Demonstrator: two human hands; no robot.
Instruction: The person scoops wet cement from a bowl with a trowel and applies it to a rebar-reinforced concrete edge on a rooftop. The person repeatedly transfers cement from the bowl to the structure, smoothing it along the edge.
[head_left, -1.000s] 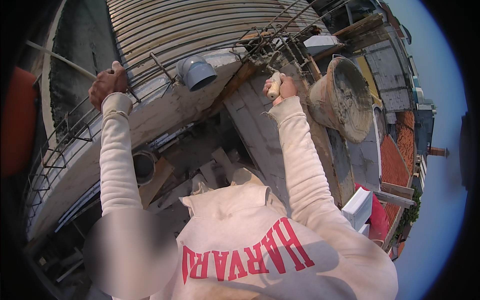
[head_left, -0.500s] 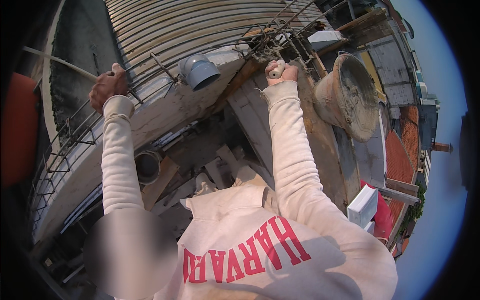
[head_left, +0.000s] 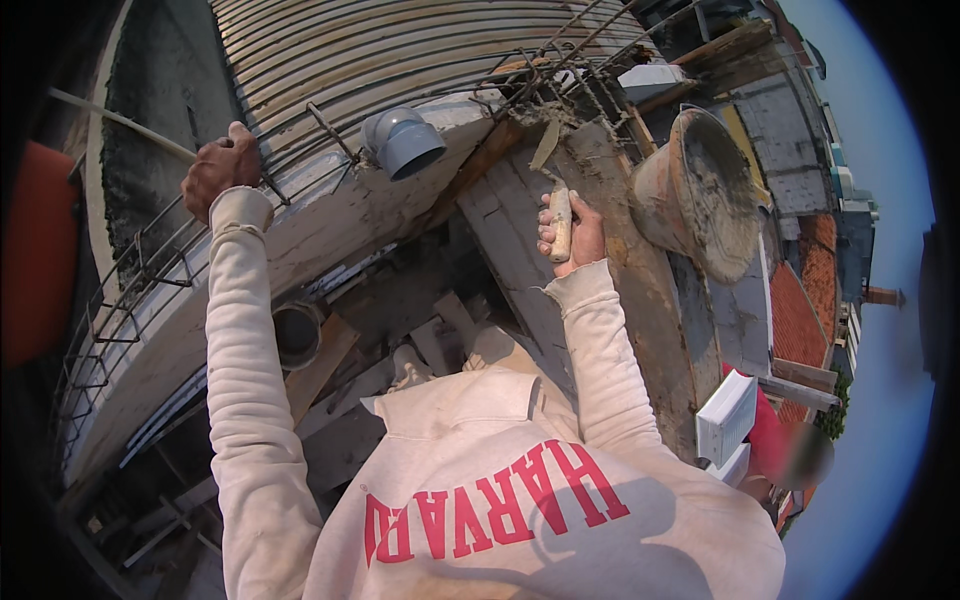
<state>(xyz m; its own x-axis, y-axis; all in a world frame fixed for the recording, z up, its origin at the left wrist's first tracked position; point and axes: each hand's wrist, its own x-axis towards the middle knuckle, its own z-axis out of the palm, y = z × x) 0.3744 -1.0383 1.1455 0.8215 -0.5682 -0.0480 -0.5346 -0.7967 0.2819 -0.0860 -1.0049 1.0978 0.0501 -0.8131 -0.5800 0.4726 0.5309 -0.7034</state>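
My right hand (head_left: 578, 232) grips the pale handle of a small trowel (head_left: 562, 226). Its narrow blade points away from me, near the grey mortar and tangled bar ends at the top of the wall (head_left: 640, 290). Right of this hand, a tilted, mortar-crusted bucket (head_left: 660, 205) holds wet grey mortar (head_left: 718, 195). Over on the left, my left hand (head_left: 222, 172) is a fist on the rebar cage (head_left: 150, 262), closed around a steel bar that it mostly hides. A pale stick (head_left: 120, 122) runs up to its knuckles.
A grey pipe elbow (head_left: 408, 145) sticks out between my hands. Beyond the rebar lies a corrugated roof (head_left: 400, 45). Below are wooden boards (head_left: 322, 365) and another bucket (head_left: 297, 335). At the right, a person in red (head_left: 768, 440) is beside a white box-shaped object (head_left: 725, 415).
My right hand has drawn back toward me from the top of the wall, bringing the trowel's blade into sight. The left hand stays on the bar. More of the person at right shows.
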